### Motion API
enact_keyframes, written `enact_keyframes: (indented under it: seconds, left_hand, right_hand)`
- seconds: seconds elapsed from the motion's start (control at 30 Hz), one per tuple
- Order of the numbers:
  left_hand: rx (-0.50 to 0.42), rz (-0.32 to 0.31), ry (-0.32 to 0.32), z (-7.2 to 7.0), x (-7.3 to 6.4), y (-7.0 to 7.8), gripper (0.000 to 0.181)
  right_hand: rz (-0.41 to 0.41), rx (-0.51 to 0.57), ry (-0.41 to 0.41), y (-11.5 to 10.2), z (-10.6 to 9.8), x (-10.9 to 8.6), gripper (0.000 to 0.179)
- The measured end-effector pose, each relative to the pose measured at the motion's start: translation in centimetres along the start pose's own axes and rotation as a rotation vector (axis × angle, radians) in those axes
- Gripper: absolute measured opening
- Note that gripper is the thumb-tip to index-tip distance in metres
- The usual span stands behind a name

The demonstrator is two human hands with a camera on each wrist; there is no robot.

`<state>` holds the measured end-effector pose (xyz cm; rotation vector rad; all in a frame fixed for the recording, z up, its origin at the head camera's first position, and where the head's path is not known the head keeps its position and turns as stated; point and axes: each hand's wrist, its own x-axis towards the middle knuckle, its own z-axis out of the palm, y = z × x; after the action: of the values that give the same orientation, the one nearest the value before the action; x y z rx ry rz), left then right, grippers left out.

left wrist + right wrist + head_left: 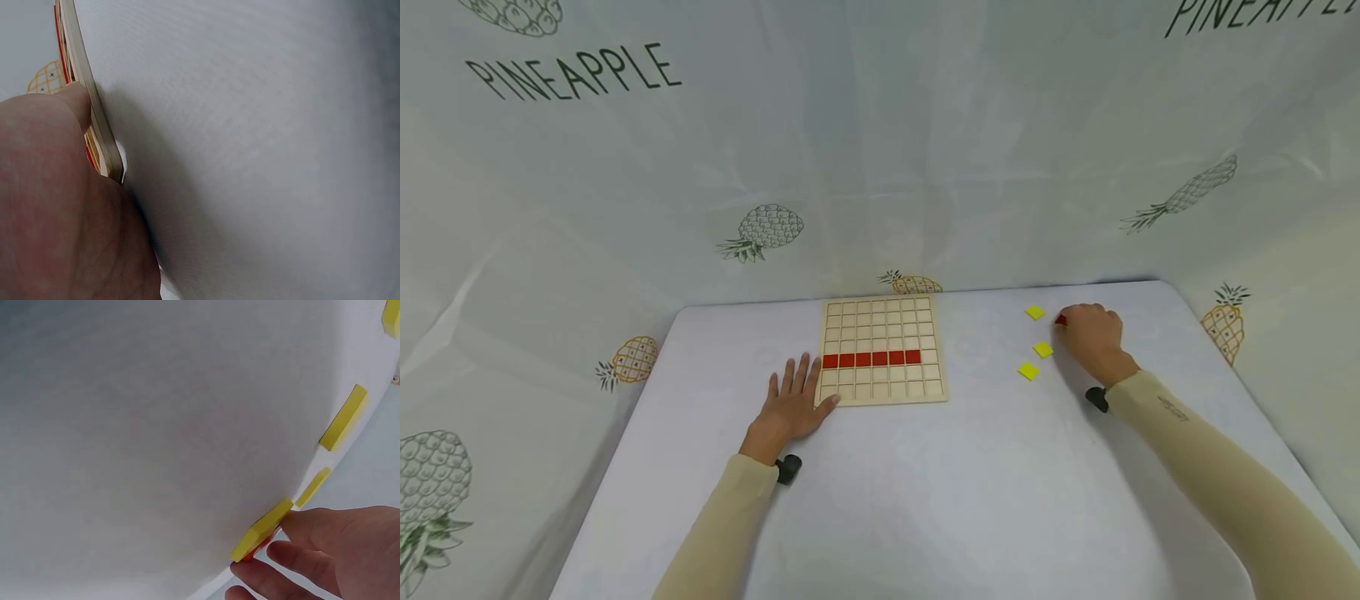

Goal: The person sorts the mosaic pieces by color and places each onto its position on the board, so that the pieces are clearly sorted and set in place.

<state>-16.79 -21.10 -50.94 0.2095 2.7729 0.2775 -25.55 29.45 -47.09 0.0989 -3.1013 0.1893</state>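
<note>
My right hand (1092,333) pinches a small square tile (262,531) between thumb and fingers, at the right of the table. From the head view this tile shows red; in the right wrist view it is mostly yellow with red at the finger side. Close by on the table lie three yellow tiles (1042,350). With fingers spread, my left hand (792,410) rests at the lower left corner of a pale gridded board (877,331), its thumb touching the board's edge. Several red tiles (863,359) form one row across the board, starting from its left side.
The board and loose tiles lie on a white-covered table (925,500). Behind and around it hangs a pale curtain (910,167) printed with pineapples, close to the table's back edge. A black band device (1097,399) sits at my right wrist, another (788,469) at my left.
</note>
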Motion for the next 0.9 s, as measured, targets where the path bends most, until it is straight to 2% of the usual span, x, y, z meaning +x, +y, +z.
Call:
enact_keyframes:
  seconds: [0.3,0.57,0.8,0.9]
  left_hand:
    - [-0.012,0.0,0.009,-0.5,-0.6,0.6,0.087]
    - [0.002,-0.007,-0.004,0.1,0.0,0.1,0.089]
    - [0.004,-0.013,-0.007,0.3,0.3,-0.2,0.09]
    - [-0.003,-0.011,0.001,0.1,0.0,0.0,0.089]
  right_hand:
    - [-0.067,-0.02,0.038,-0.8,0.1,0.4,0.023]
    - [-0.147,-0.011,0.089,-1.7,0.1,-0.2,0.022]
    - [-0.236,-0.017,0.132,-3.8,-0.2,-1.0,0.023]
    - [-0.284,-0.001,0.151,-5.0,-0.1,-1.3,0.025]
